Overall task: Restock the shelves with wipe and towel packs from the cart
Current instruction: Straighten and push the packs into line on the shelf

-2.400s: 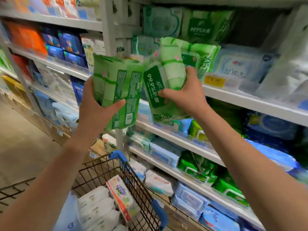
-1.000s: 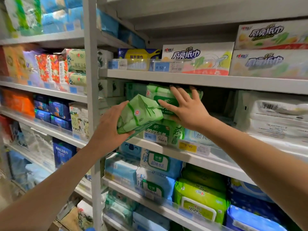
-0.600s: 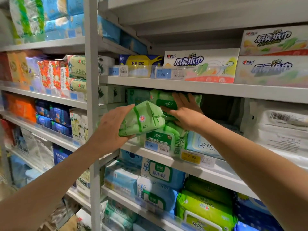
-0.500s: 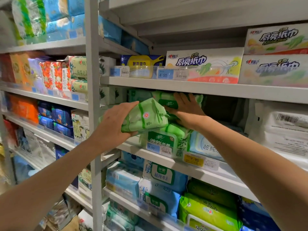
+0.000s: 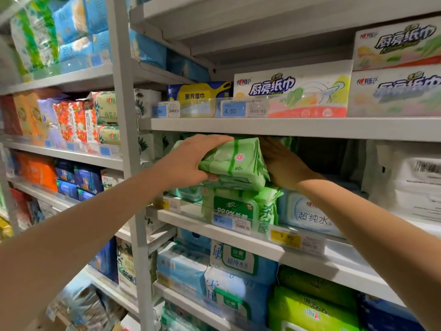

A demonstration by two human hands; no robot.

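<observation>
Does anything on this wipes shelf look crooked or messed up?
Only the green pack gripped by the left hand: it lies tilted on the lower packs, not squared up. The right hand is behind it. Nothing looks spilled or torn.

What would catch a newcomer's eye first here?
Two bare arms reach into the middle shelf: the left hand grips a pale green wipe pack just above a green stack, and the right hand reaches in just right of it. Above, big white kitchen towel boxes line the next shelf.
</observation>
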